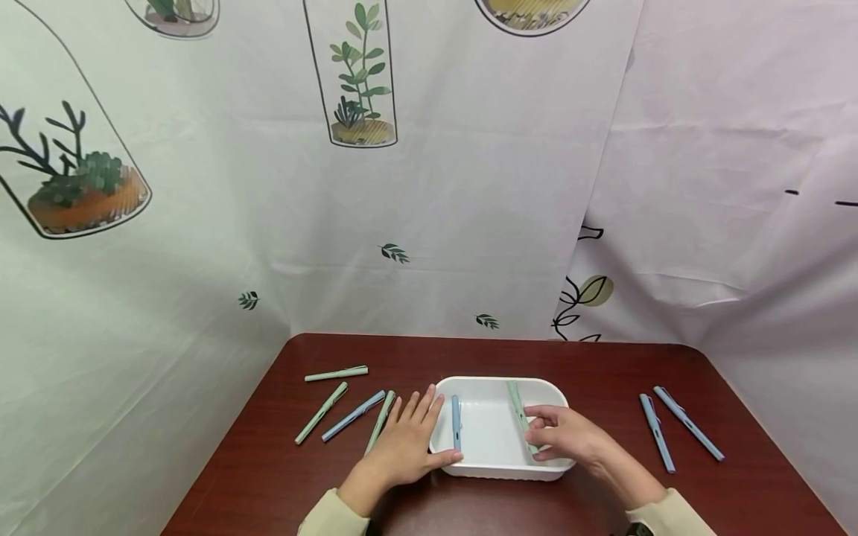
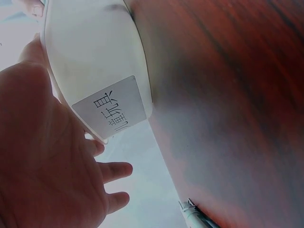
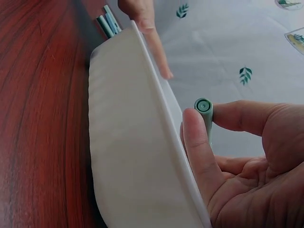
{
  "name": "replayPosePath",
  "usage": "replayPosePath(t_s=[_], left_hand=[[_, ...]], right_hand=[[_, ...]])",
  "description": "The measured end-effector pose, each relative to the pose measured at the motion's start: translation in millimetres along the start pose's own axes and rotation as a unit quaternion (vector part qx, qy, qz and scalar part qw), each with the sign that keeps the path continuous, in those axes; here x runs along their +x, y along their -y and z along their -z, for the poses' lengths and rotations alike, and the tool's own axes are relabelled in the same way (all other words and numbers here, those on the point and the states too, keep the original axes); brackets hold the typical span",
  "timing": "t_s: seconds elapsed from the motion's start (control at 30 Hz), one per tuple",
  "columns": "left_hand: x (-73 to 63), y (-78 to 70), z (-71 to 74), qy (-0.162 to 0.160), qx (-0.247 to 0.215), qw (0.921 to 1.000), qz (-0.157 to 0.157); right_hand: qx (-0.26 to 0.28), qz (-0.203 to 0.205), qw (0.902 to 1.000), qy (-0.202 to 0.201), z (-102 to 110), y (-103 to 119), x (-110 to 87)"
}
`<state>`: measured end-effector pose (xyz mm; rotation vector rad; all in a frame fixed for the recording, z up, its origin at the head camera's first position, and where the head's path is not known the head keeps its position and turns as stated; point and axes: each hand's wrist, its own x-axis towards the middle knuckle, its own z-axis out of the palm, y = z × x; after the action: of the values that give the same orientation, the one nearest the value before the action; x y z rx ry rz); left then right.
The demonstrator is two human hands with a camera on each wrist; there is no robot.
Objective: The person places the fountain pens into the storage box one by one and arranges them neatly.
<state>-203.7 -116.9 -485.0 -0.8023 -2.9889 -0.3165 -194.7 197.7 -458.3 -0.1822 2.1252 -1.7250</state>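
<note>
A white plastic tray [image 1: 485,470] stands on the table with a blue pen [image 1: 456,423] lying inside its left part. My left hand [image 1: 402,439] rests on the tray's left rim, fingers straight and spread, the thumb along the front edge. Over the right part of the tray, my right hand [image 1: 559,435] pinches a green pen [image 1: 516,402] between thumb and fingers. In the right wrist view the round end of that green pen [image 3: 204,105] shows between the fingertips. A label [image 2: 111,109] marks the tray's side in the left wrist view.
Left of the tray lie several pens: a green pen [image 1: 337,374] at the back, another green pen [image 1: 322,413], a blue pen [image 1: 354,415], and a green pen [image 1: 380,421] near my left hand. Two blue pens [image 1: 657,433] lie at the right on the brown table [image 1: 268,476].
</note>
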Motion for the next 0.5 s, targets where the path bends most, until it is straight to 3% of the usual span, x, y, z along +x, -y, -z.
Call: replayPosePath(t_s=[0.5], left_hand=[[-1.0,-0.2,1.2,0.0,0.001,1.0,0.0]], right_hand=[[0.014,0.001,0.9997,0.021,-19,1,14.3]])
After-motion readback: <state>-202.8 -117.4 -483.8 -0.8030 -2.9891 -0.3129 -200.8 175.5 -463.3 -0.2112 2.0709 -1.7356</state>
